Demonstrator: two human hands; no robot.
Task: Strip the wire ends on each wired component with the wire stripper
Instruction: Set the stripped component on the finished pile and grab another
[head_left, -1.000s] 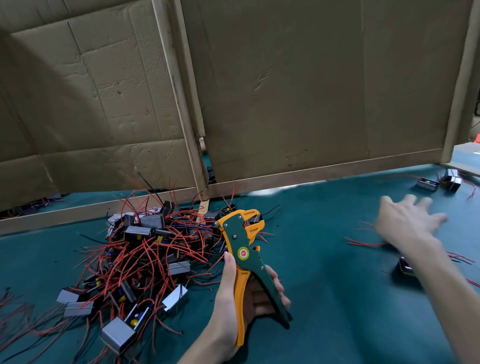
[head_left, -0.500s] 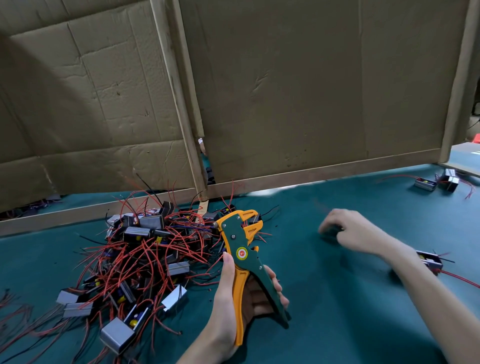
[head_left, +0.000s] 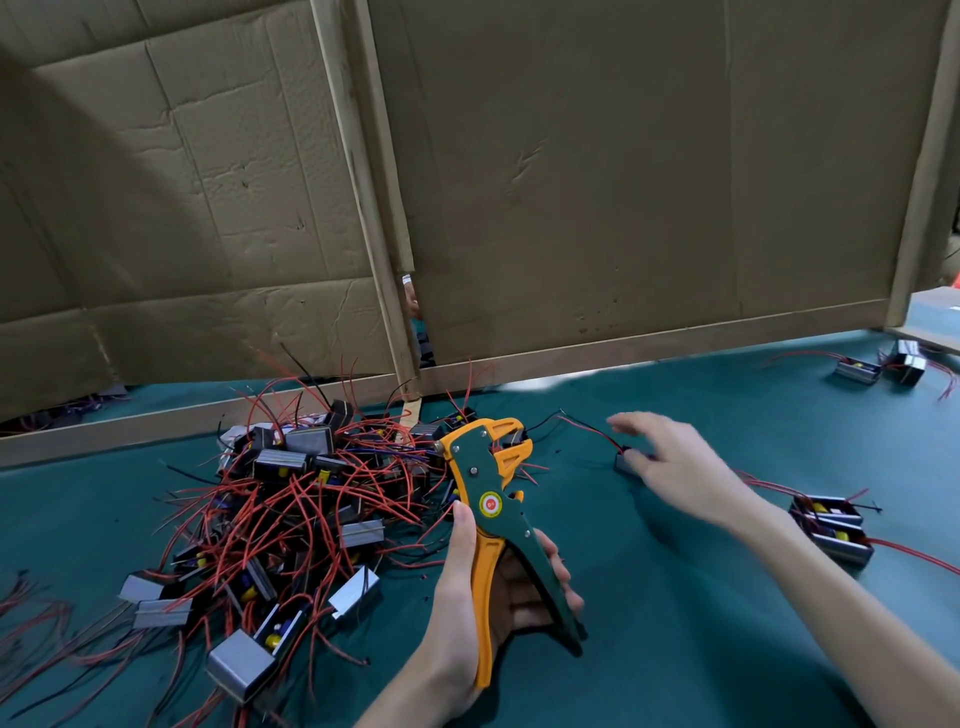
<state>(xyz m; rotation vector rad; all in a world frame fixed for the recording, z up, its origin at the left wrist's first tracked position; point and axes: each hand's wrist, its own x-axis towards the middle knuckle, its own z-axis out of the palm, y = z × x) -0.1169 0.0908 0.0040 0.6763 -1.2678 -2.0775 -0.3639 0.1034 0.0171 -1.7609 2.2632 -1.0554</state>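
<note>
We note left hand (head_left: 493, 587) grasping wire stripper (head_left: 498, 514); right hand (head_left: 670, 462) released over lone component (head_left: 626, 461), bare tabletop (head_left: 701, 623) around

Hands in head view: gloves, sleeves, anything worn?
Nothing worn. The left hand and right hand are both bare, with no gloves, rings, watch or wrist strap visible. Both forearms are bare to the frame edge, with no sleeve in view.
</note>
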